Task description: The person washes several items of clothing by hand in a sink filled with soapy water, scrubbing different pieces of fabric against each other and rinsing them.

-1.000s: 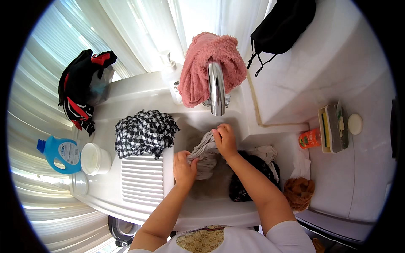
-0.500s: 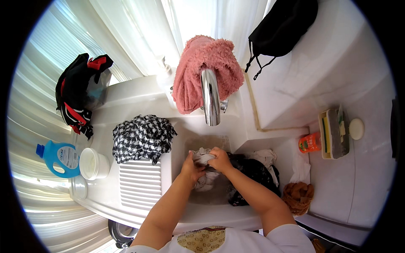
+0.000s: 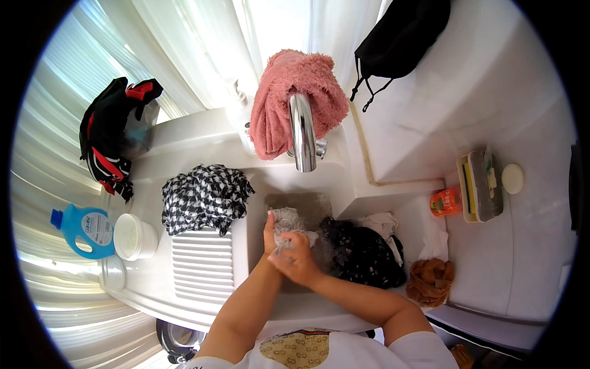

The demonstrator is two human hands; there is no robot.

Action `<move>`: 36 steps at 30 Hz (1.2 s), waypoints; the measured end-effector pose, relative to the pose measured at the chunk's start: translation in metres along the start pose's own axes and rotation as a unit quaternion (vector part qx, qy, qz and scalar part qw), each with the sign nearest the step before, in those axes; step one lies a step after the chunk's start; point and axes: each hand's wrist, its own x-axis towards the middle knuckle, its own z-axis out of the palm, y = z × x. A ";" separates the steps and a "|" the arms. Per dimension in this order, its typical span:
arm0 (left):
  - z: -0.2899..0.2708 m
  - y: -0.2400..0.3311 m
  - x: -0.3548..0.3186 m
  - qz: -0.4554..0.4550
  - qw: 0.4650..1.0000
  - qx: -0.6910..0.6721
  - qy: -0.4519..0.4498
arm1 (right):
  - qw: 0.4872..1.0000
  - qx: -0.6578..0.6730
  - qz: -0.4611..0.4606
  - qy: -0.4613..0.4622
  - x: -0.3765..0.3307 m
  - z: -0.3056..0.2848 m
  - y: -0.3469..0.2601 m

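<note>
In the sink basin point(image 3: 259, 184) I hold a bunched, wet, greyish-white cloth point(image 3: 286, 219) over murky water point(image 3: 307, 206). My left hand point(image 3: 270, 238) grips its left side, with most of the fingers hidden behind the cloth. My right hand point(image 3: 297, 258) is closed around its lower right part, and folds stick out above the fingers. Just right of my right hand lies a wet black garment with small light specks point(image 3: 362, 255), partly in the water. A pale cloth point(image 3: 382, 224) rests against that garment's far side.
A chrome faucet point(image 3: 302, 132) with a pink towel point(image 3: 292, 92) draped behind it rises beyond the basin. Leftward are a black-and-white checked cloth point(image 3: 206, 197) on the ridged washboard point(image 3: 203, 264), a white tub point(image 3: 135, 237) and a blue detergent bottle point(image 3: 88, 230). A brown cloth point(image 3: 431, 281) lies right.
My right hand has moved from the cloth's upper right to its lower right, closer to my left hand. The cloth is now gathered into a tighter, more upright bundle. The view has shifted slightly.
</note>
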 end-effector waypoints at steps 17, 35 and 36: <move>-0.005 -0.018 0.007 0.067 0.988 0.074 0.120 | 0.979 -0.060 0.064 0.182 0.019 0.015 0.021; -0.018 0.010 0.028 0.383 0.328 0.824 0.258 | 0.898 -0.431 -0.008 -0.086 0.054 -0.011 0.078; -0.054 0.018 0.046 0.381 0.299 0.840 0.244 | 0.898 -0.422 0.013 -0.122 0.046 -0.005 0.079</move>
